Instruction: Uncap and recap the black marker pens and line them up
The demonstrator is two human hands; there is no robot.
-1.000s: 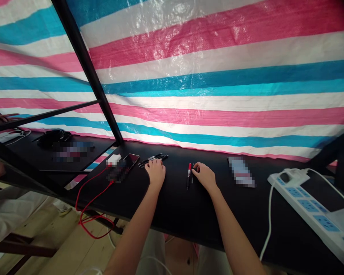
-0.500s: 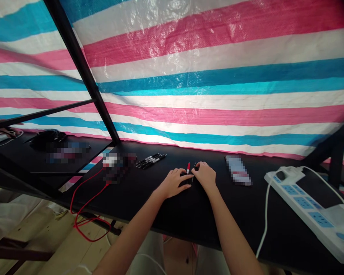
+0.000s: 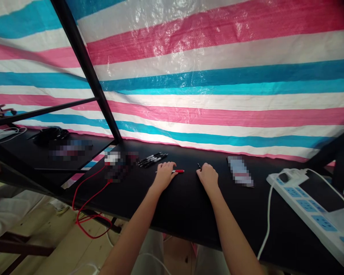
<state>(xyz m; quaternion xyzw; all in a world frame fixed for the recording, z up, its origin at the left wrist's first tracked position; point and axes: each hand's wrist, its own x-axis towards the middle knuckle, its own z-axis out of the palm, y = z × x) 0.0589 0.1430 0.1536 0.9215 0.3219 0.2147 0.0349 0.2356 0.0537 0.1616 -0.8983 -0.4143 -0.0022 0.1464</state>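
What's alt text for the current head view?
A person's left hand over a slim red-ended pen on a black tabletop; right hand curled around a dark slender object. Slim black-and-white pens lie bunched beside the left hand; a white power strip with blue sockets sits far right.

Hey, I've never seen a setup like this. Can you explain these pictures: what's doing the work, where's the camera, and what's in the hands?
There's no machine, just a person's two bare hands. The camera is worn on their head, looking forward and down at a black table before a striped sheet.

A red-ended pen lies crosswise under the left hand; how firmly it's gripped is hidden. The right hand is closed, with a dark slim thing, probably a pen, poking out.

Beyond the left hand lies a group of dark pens. To the right are a blurred-out item and a white power strip.
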